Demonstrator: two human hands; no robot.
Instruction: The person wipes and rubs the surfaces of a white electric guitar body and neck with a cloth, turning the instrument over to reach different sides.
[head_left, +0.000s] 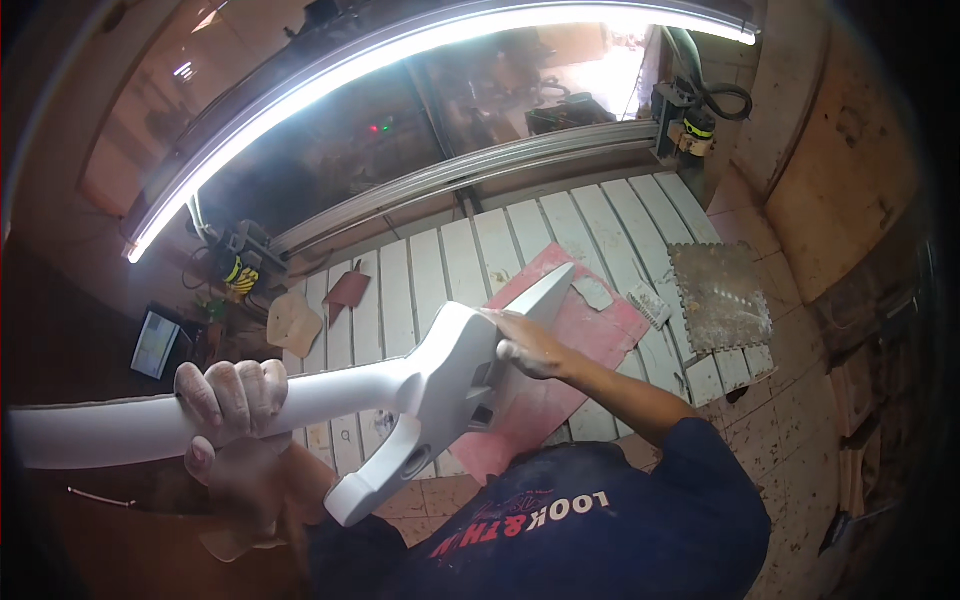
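Left hand [236, 402] wrapped round white piece [345, 392]; to its right, my right hand [532, 345] touches, can't tell grip. Dusty fingers [197, 394] might slip.

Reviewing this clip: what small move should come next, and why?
Probably slide the right hand a little along the white piece, keeping light contact: its fingers already touch the wide part's edge, while the left hand wraps the shaft and seems to steady it.

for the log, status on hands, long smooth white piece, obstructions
Left hand gripping long smooth white piece; right hand touching its wider part. Pink sheet below on white slatted table, blocking neither hand.
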